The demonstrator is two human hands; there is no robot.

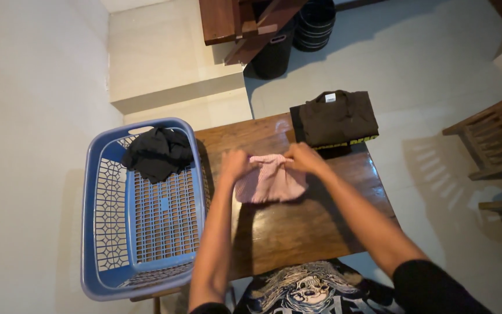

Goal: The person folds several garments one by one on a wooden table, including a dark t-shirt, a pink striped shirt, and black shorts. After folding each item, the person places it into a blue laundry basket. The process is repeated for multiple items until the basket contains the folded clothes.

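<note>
A view looking down from a person's head over a small dark wooden surface. Nearest the camera, the person's black printed shirt is showing at the bottom edge, and two bare forearms are reaching forward from it across the wood.

Both hands are meeting at the middle of the surface over a small pink striped garment. The left hand is curling closed on the garment's upper left corner, fingers pinching the cloth. The right hand is closing in the same way on the upper right corner, knuckles up. The garment is hanging down from the two grips toward the person, its lower part lying flat on the wood, and it is looking partly folded.

To the left, a blue plastic laundry basket with latticed walls is sitting against the surface's left edge. A crumpled black garment is lying in its far end; the rest of its slotted floor is showing.

Beyond the hands, at the far right corner of the surface, a folded dark garment with a small white neck label is resting on a neat stack, well apart from the pink piece.

Farther off, on the pale tiled floor, a dark bin is standing beneath wooden furniture, and slatted wooden chairs are sitting at the right.
</note>
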